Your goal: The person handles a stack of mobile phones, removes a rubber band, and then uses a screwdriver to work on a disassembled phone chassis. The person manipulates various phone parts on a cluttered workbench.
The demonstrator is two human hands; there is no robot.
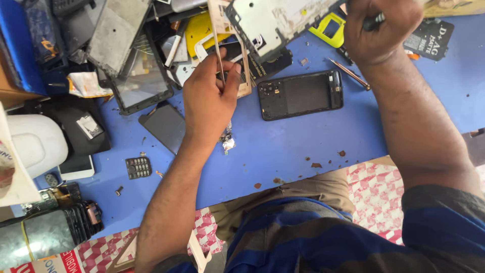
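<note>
My left hand [209, 98] pinches the edge of a thin beige phone panel [221, 30] held on edge above the blue table [283, 146]. My right hand [381, 28] is closed around a dark-handled tool [373, 21] at the top right, next to a light metal phone frame [268, 23]. A black phone back housing [300, 94] lies flat on the table between my two arms. Below my left hand a small crumpled piece of foil [228, 144] rests on the table.
A heap of phone parts, screens and frames [136, 45] fills the top left. A screwdriver [348, 73] lies right of the housing. A small keypad [138, 167], a dark panel [164, 126], a white phone [76, 167] and a dark packet [431, 38] lie around.
</note>
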